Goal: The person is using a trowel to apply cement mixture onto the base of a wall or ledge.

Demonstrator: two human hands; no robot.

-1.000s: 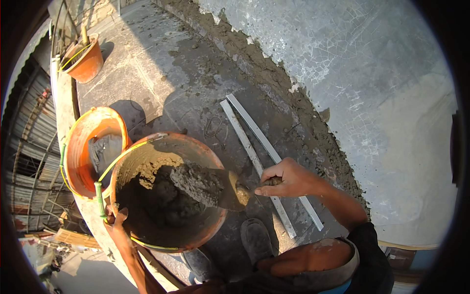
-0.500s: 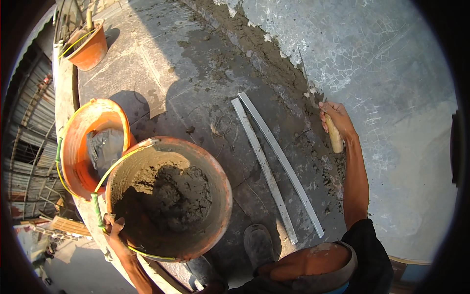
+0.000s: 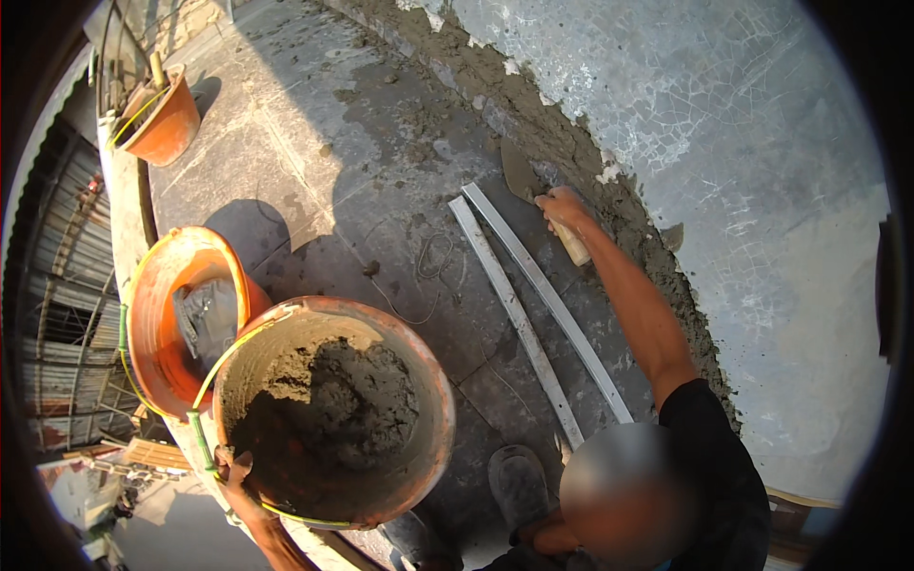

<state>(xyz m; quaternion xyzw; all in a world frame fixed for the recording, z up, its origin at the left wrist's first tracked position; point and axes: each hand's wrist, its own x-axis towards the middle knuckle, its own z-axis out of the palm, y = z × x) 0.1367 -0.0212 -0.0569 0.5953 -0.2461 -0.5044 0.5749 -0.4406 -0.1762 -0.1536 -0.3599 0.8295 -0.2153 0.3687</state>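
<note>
My right hand (image 3: 564, 211) is closed round the wooden handle of a trowel (image 3: 519, 173). Its pointed metal blade reaches over the dark floor, just left of a strip of wet mortar (image 3: 562, 143) along the foot of the grey cracked wall (image 3: 743, 124). At lower left, my left hand (image 3: 234, 468) grips the rim of a large orange bucket (image 3: 436, 400), near the green grip of its yellow handle. Grey mortar (image 3: 357, 395) lies inside this bucket, heaped toward the far side and partly in shadow.
A second orange bucket (image 3: 148, 314) holding a grey object stands against the first. Another orange bucket (image 3: 171, 124) with tools sits at far left. Two long metal bars (image 3: 519, 319) (image 3: 562, 314) lie between bucket and wall. Left of the floor's wooden edge (image 3: 129, 209) the ground drops away.
My right hand has swung left with the trowel, from the wall face to above the floor beside the mortar strip. My left hand keeps its hold on the bucket rim.
</note>
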